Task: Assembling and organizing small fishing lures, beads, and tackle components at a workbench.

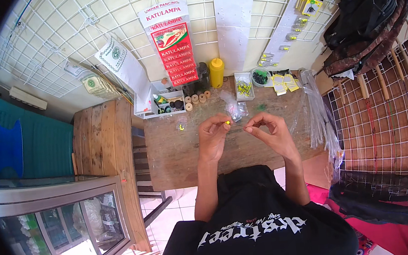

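Above the middle of the wooden table (pixel 177 155), my left hand (pixel 210 139) pinches a small bright yellow bead-like piece (pixel 228 122) between thumb and fingertips. My right hand (pixel 273 129) is a short way to its right, thumb and forefinger pressed together. Whatever lies in that pinch is too small to make out. Just beyond the hands lie crumpled clear plastic bags (pixel 234 108). A little clear packet with yellow pieces (pixel 181 126) rests to the left of my left hand. Farther back, a white box (pixel 244 80) holds several yellow-green pieces.
At the back stand a yellow squeeze bottle (pixel 217 74), several wooden spools (pixel 195 99), a white tray of bottles (pixel 155 114) and a round tub (pixel 260 76). Yellow cards (pixel 285 84) and long clear plastic sleeves (pixel 315 116) lie right. Red packets (pixel 173 51) hang from the white wire grid (pixel 112 12).
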`<state>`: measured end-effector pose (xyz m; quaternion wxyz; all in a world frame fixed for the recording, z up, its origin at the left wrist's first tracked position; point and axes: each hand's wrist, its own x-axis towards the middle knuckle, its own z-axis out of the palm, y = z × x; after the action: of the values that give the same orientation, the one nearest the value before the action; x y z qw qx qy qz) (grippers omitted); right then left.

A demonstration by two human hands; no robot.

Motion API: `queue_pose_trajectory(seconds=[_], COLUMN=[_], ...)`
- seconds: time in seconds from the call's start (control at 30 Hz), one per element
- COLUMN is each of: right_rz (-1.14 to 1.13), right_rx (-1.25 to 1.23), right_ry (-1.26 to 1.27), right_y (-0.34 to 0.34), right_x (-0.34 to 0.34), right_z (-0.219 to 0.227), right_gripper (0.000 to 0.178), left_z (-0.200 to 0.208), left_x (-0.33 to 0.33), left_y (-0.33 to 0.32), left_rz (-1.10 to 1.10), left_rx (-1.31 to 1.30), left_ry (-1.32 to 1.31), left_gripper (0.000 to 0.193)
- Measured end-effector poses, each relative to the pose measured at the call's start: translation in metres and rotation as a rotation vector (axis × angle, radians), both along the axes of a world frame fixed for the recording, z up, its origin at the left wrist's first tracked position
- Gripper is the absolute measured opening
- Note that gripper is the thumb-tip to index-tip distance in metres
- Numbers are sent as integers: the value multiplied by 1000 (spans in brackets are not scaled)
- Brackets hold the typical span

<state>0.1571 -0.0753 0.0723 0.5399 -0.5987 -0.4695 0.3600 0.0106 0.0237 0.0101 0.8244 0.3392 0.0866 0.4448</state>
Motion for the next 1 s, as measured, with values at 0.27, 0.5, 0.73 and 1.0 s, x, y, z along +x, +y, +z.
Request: queue_pose_trajectory(seconds=[0.27,0.5,0.73,1.0], right_rz=[22,49,171,-52], right_rx=[-25,-51,-200,-174], right_ry=[14,4,-49,-57], right_y=[-1,1,9,45], right_x=[-2,-1,10,89], right_z=[3,-2,-21,-158], right_gripper=[10,11,8,7], left_z=[1,0,-10,-19], left_x=[0,1,-4,-7], left_y=[-1,-1,4,19], left_rz=[14,26,66,128], left_rx=[1,-39,-100,-119], left_ry=[-18,-27,2,12], left_gripper=[14,15,18,17])
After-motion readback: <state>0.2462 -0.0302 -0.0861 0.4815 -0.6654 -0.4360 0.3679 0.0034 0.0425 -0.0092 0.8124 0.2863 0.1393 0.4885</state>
